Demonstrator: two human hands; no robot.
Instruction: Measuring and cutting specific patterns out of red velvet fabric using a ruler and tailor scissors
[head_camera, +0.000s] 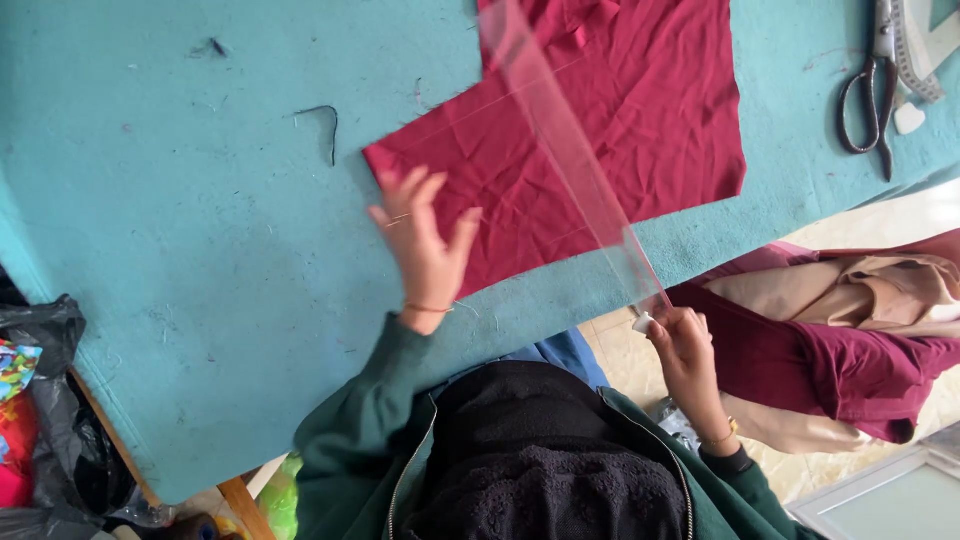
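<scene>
Our left hand (425, 250) rests with fingers spread on the red cloth (590, 150), flat on the desk (200, 250). Our right hand (685, 350) pinches white chalk (641, 322) under the clear ruler (570, 150) crossing the cloth. We see no marked line yet.

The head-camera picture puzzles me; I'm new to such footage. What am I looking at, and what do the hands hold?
One camera, worn on a person's head, looks down at their own two bare hands; no machine is involved. A teal table cover carries a dark red cloth, with scissors at the far edge. The left hand presses flat on the cloth. The right hand pinches a small white piece, perhaps chalk, at the end of a clear ruler lying across the cloth.
</scene>
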